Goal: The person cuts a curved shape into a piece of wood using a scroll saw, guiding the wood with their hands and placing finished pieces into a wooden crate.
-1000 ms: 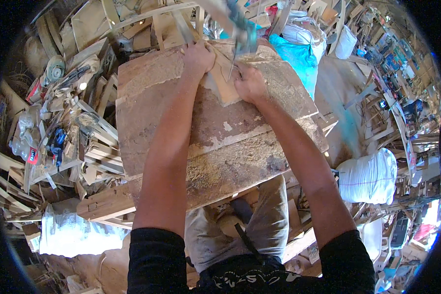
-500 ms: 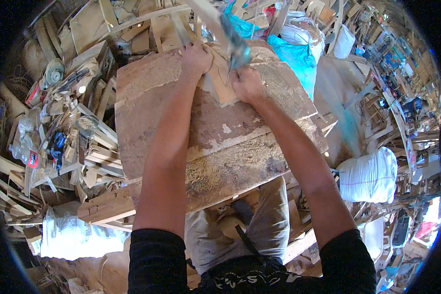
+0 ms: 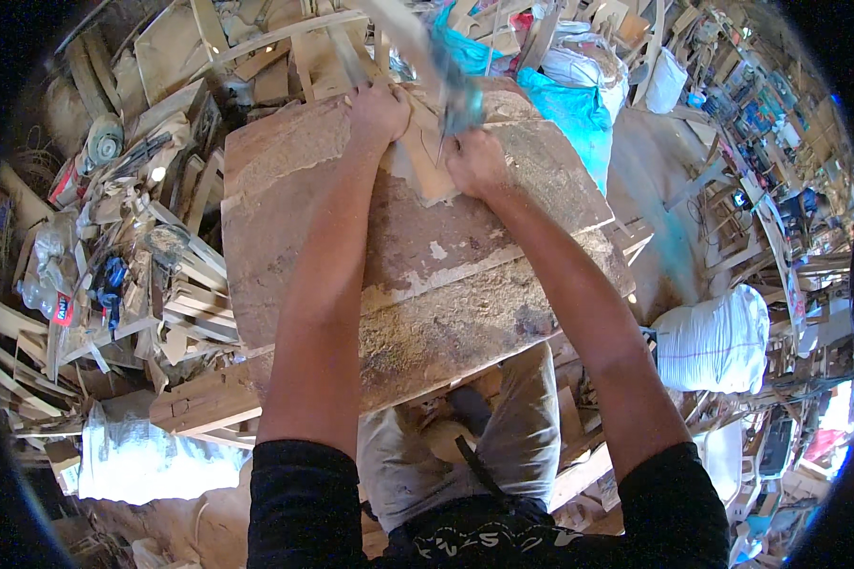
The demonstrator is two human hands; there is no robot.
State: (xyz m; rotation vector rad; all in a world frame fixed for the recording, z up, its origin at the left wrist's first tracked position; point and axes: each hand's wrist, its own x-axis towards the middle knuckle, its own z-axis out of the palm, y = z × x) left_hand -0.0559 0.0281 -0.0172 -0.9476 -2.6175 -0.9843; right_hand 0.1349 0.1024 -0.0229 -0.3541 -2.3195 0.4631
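Observation:
A flat, pale wooden piece point(image 3: 423, 169) with a dark line drawn on it lies at the far part of a worn wooden worktable point(image 3: 304, 228). My left hand point(image 3: 380, 114) presses down on its left side, fingers bent over the wood. On the right, my right hand point(image 3: 479, 163) is closed at the wood's edge, its fingertips partly hidden. Between the hands, a blurred teal and grey machine part point(image 3: 460, 102) comes down from above, close to my right knuckles. What looks like a thin blade runs below it to the wood.
Sawdust covers the table's near step point(image 3: 465, 313). Wood offcuts point(image 3: 199, 303) pile up on the left, beside a plastic bottle point(image 3: 43, 289). A turquoise sack point(image 3: 579, 119) stands beyond the table's right corner. Farther right sits a full white sack point(image 3: 714, 339).

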